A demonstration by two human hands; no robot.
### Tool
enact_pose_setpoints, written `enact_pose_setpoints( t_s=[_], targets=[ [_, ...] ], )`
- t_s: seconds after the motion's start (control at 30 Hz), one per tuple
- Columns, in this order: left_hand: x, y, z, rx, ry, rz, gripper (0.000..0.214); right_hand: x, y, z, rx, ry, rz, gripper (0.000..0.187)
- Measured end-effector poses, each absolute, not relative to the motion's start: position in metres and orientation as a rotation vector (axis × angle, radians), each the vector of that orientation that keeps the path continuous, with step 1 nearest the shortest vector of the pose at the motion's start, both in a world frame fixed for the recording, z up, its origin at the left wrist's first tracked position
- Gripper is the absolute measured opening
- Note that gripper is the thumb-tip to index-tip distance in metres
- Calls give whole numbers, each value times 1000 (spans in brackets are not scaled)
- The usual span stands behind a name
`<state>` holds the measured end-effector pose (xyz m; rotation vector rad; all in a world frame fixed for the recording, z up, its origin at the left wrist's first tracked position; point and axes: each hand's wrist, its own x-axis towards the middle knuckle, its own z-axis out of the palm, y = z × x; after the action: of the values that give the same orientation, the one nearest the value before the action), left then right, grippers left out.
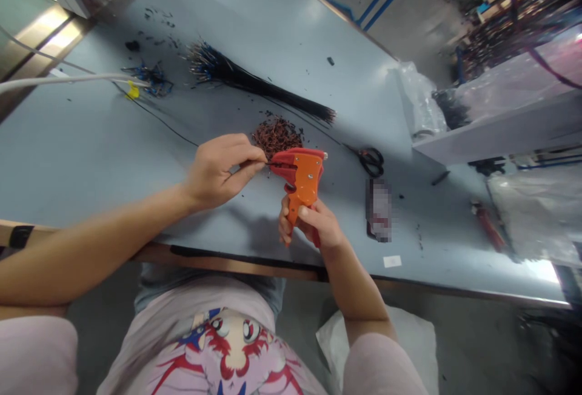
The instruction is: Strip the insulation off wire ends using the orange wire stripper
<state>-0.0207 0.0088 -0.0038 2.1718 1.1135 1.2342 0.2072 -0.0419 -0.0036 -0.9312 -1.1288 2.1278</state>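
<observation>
My right hand [313, 222] is wrapped around the handles of an orange and red wire stripper [305, 180], whose jaws face left. Between thumb and forefinger, my left hand [222, 171] pinches a thin black wire [170, 127], its end at the stripper's jaws. The wire trails from behind the hand toward the upper left. Just beyond the stripper lies a heap of short brown and black scraps [276, 133]. Farther back rests a long bundle of black wires [259, 85], with bluish, metallic tips at its left end and coppery tips at its right.
Black-handled scissors [371, 160] and a pixelated phone-like object [379, 210] lie to the right. A small pile of blue-tipped pieces [154, 78] sits at left beside a white cable [68, 80]. Plastic bags [421, 101] and a red-handled tool [488, 225] are at far right.
</observation>
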Motion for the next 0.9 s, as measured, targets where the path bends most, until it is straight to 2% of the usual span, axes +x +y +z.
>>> enact_pose_setpoints(
  t_s=[0.5,0.9],
  targets=[
    [-17,13,-2,1679,985,1078,18,207,-44,-5,-904,-1098,2156,37],
    [-15,12,-8,1567,969,1116,19,207,-46,-3,-898,-1099,2161,32]
  ],
)
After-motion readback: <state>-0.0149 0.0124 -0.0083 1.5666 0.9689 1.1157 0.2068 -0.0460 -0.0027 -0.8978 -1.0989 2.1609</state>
